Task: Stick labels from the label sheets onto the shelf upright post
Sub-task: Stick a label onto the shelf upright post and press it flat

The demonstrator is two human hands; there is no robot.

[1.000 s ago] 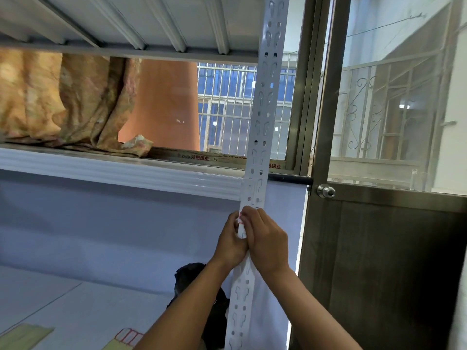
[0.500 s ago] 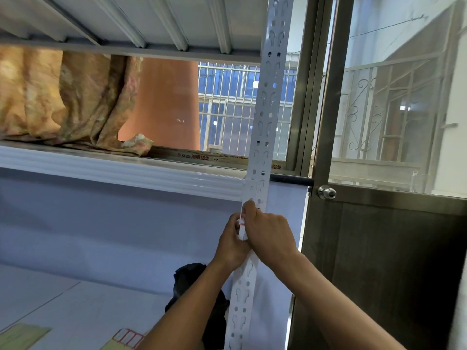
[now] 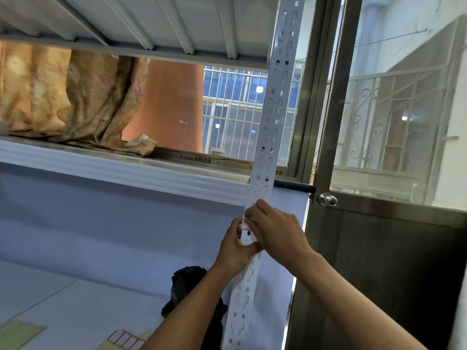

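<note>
The white perforated shelf upright post [image 3: 274, 107] runs from top centre down to the bottom edge. A small white label with a red border [image 3: 245, 225] lies against the post at about mid-height. My left hand [image 3: 233, 246] grips the post from the left, thumb beside the label. My right hand [image 3: 275, 229] covers the post from the right, its fingers pressing on the label. A label sheet with red-bordered labels [image 3: 125, 339] lies on the lower shelf at the bottom.
A metal shelf [image 3: 151, 24] hangs overhead. Patterned cloth [image 3: 70, 97] and a long printed box [image 3: 217, 161] rest on the ledge. A metal door with a knob [image 3: 327, 199] stands right of the post. A black bag [image 3: 192, 294] sits below. Yellow sheet [image 3: 17, 334] lies at bottom left.
My right hand has slid slightly up the post and its fingers now press the label flatter. The left hand keeps its grip. The view has tilted a little.
</note>
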